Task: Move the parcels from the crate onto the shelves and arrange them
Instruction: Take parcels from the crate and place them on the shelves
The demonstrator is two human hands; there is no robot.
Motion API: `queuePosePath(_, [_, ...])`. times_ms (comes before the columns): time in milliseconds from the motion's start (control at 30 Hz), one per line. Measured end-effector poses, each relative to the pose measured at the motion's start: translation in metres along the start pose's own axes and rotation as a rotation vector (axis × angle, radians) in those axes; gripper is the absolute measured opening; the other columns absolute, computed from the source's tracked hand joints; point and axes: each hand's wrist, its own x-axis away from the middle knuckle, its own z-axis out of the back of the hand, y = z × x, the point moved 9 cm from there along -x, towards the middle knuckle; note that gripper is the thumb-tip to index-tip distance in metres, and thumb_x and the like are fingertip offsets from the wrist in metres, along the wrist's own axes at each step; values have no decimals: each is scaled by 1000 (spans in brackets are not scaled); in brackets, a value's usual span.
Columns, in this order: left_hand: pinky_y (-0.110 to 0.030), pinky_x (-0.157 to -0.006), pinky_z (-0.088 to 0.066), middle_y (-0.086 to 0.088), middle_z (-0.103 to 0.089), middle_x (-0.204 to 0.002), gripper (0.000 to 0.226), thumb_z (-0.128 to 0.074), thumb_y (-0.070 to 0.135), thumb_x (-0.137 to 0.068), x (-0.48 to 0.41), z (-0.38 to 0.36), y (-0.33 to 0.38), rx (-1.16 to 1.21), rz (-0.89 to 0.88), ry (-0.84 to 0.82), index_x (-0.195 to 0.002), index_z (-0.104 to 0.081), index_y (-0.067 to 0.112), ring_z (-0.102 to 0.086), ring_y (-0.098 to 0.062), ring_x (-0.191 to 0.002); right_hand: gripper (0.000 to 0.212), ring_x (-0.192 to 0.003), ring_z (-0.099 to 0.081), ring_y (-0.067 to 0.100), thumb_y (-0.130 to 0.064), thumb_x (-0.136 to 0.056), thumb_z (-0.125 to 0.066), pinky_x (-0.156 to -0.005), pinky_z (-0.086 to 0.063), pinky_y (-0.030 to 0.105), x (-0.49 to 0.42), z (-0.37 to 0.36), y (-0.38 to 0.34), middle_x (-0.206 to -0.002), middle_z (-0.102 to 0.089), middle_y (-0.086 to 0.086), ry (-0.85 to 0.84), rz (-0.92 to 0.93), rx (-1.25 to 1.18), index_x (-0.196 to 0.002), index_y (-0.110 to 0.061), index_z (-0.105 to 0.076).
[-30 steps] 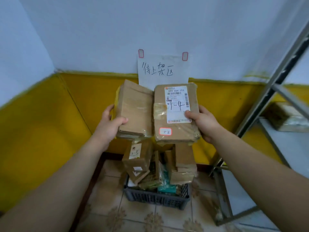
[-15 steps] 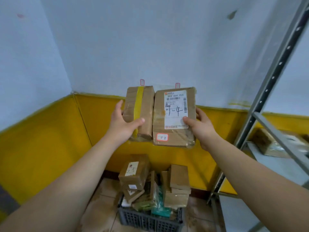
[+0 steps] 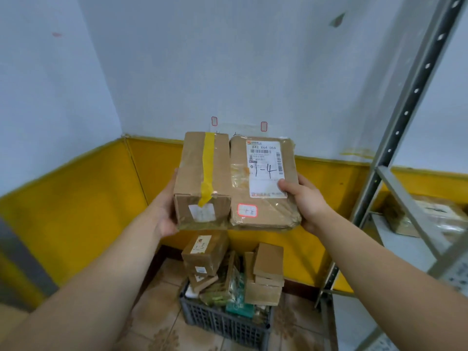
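Left hand [image 3: 164, 211] gripping taped box [image 3: 202, 173], now turned tape-up. Right hand [image 3: 306, 201] clutching labelled parcel [image 3: 263, 181], the two touching. Both lifted higher over crate [image 3: 222, 323], heading for shelves [image 3: 410, 252] at right.

Pale walls [image 3: 228, 59] with a yellow lower band [image 3: 76, 211] meet in a corner above patterned floor tiles [image 3: 162, 325].

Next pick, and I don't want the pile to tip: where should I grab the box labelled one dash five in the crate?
Probably from above and the left, across its width near the upper end. The labelled box lies topmost at the left of the crate, tilted with its label face up and its left side free. Lifting straight up should leave the parcels under it alone.
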Motion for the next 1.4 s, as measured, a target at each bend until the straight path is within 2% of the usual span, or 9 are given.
queuePosePath(100, [-45, -64, -60, -20, -72, -101, 59, -50, 55, -94, 5, 9, -7, -3, -38, 15, -72, -79, 10, -73, -31, -79, 46, -94, -74, 26, -10, -93, -64, -81, -59, 43, 5, -2, 4, -114, -72, 8, 6, 4, 29, -137, -14, -52])
queuePosePath(300, [-34, -63, -56, -9, -74, -104, 45, -48, 58, -90, 19, 24, 12, -127, -199, 36, -111, -68, 24, -72, -25, -85, 52, -92, -74, 20, -7, -91, -65, -72, -61, 35, 22, -1, -12, -116, -71, 4, 118, 112, 2, -140, -16, -49])
queuePosePath(400, [-36, -69, -51, -5, -75, -88, 38, -46, 54, -95, 22, 33, 20, -139, -246, 40, -104, -68, 23, -72, -22, -75, 37, -96, -73, 24, -6, -93, -62, -86, -59, 46, 32, -12, -23, -115, -72, 5, 83, 132, -61, -127, -20, -57])
queuePosePath(533, [-24, -49, -52, -1, -72, -69, 30, -43, 40, -102, 31, 41, 36, -202, -284, 40, -97, -66, 20, -69, -16, -58, 36, -98, -73, 26, -6, -93, -62, -91, -57, 50, 42, -32, -30, -114, -73, 5, 35, 141, -20, -125, -21, -57])
queuePosePath(700, [-29, -54, -54, -13, -71, -111, 44, -61, 38, -93, 45, 70, 66, -336, -384, 129, -129, -55, 14, -72, -22, -78, 53, -97, -73, 24, -9, -93, -65, -83, -60, 45, 51, -50, -26, -119, -70, 5, 40, 127, 110, -142, -18, -49])
queuePosePath(900, [-33, -70, -55, -4, -74, -103, 33, -68, 24, -88, 55, 69, 75, -455, -448, 76, -120, -59, 22, -72, -16, -86, 52, -91, -74, 21, -10, -93, -64, -73, -60, 37, 63, -69, -15, -113, -71, 3, 103, 99, 137, -142, -17, -47])
queuePosePath(1100, [-39, -70, -57, -4, -71, -116, 66, -53, 4, -93, 53, 67, 74, -369, -399, -184, -146, -33, 37, -69, -26, -102, 43, -92, -74, 24, -11, -95, -62, -76, -61, 42, 81, -75, -6, -114, -72, 6, 155, 62, 48, -136, -20, -49])
queuePosePath(1233, [-33, -68, -58, -1, -64, -123, 74, -60, 2, -89, 55, 69, 71, -481, -437, -167, -146, -27, 34, -70, -21, -96, 38, -87, -75, 23, -7, -98, -57, -63, -60, 35, 95, -74, 9, -112, -72, 6, 206, 31, 4, -131, -23, -50])
queuePosePath(1400, [-27, -59, -58, -1, -56, -132, 60, -62, 2, -88, 61, 63, 56, -434, -446, -217, -129, -34, 37, -68, -24, -100, 39, -91, -74, 25, -8, -97, -57, -75, -61, 42, 117, -62, 26, -113, -71, 5, 323, 26, -18, -131, -25, -49])
